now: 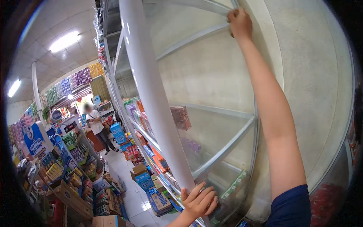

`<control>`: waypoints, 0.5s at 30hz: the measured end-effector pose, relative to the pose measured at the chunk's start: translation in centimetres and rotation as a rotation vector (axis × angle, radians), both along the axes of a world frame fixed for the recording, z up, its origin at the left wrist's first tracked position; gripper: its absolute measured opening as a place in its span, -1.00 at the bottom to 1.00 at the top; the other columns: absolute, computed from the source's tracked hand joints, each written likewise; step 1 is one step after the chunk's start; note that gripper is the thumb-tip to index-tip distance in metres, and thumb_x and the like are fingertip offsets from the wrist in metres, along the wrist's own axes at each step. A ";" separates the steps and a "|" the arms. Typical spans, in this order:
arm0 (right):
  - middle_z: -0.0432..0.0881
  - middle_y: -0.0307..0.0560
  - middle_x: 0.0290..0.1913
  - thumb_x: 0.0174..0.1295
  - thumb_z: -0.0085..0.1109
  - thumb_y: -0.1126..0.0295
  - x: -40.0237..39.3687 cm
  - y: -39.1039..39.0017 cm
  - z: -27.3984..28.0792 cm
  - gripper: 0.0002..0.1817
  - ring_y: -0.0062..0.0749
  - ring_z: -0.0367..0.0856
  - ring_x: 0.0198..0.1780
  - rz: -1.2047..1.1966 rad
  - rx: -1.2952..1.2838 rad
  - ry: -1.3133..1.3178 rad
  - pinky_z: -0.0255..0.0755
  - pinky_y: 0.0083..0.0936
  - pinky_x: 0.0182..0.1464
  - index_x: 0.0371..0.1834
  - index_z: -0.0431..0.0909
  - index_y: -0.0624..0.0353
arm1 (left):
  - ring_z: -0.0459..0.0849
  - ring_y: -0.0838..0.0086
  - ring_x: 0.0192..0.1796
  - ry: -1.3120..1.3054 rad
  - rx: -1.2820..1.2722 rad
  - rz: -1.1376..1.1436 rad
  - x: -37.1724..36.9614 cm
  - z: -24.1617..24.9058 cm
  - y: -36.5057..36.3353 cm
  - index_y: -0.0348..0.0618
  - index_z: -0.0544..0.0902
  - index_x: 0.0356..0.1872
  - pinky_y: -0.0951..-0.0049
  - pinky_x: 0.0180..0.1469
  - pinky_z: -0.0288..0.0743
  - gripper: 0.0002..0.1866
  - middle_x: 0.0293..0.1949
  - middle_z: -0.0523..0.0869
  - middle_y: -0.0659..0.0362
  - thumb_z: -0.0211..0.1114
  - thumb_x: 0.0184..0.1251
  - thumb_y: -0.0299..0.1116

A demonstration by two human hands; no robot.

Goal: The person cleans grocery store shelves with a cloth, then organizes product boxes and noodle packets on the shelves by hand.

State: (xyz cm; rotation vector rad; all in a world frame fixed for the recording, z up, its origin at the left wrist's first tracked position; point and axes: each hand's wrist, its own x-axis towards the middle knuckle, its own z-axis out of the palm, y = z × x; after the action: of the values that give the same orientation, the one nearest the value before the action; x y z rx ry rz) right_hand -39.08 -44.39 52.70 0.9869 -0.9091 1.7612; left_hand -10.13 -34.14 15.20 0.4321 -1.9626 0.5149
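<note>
My right hand (241, 23) is raised high at the back of a glass shelf unit. Its fingers are closed round the metal edge of the frame (235, 4) beside the wall. Low down, my left hand (199, 200) is against a thick white pole (151, 83), its fingers curved over the lower part. The pole stands in front of the glass shelves (211, 125). On the lower shelves are a stack of small reddish-brown boxes (180, 118), purple packs (191, 145) and a row of green packs (234, 184).
Left of the unit runs a white tiled aisle (138, 204). Cartons, including a blue milk box (159, 201), stand along it. Displays packed with goods (72, 166) line the far side. Further back stands a person in a white shirt (95, 123). A pale wall (310, 83) closes the right side.
</note>
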 end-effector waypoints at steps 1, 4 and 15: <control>0.55 0.09 -0.30 0.02 0.06 0.27 -2.8 -1.2 -1.4 -0.76 -0.03 0.52 -0.21 -0.032 0.051 -0.106 0.37 -0.20 -0.16 -0.34 0.48 0.22 | 0.55 0.46 -0.07 0.010 -0.009 0.002 -0.1 0.1 0.0 0.02 0.59 -0.52 0.14 0.35 -0.42 -0.89 -0.42 0.64 0.36 0.19 -0.04 -0.24; 0.52 0.08 -0.28 0.05 0.06 0.28 -5.5 -1.8 -7.0 -0.75 -0.03 0.46 -0.14 -0.039 0.119 -0.232 0.32 -0.22 -0.12 -0.30 0.44 0.23 | 0.55 0.45 -0.10 0.031 -0.020 -0.003 -0.5 0.2 0.2 0.02 0.58 -0.54 0.14 0.35 -0.41 -0.90 -0.45 0.63 0.36 0.19 -0.05 -0.25; 0.39 -0.04 -0.40 0.05 0.11 0.32 11.9 5.4 -32.8 -0.81 -0.14 0.31 -0.27 0.265 0.171 -0.068 0.18 -0.29 -0.15 -0.39 0.39 0.19 | 0.57 0.31 -0.06 0.101 -0.011 -0.189 -0.1 0.1 -0.3 -0.11 0.56 -0.50 0.16 0.36 -0.38 -0.90 -0.42 0.66 0.27 0.15 -0.10 -0.39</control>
State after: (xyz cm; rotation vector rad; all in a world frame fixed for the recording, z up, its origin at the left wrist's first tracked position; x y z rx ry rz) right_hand -27.23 -38.99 19.89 1.2093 -1.0225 1.9727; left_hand -10.23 -34.46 15.29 0.2571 -1.8796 0.3762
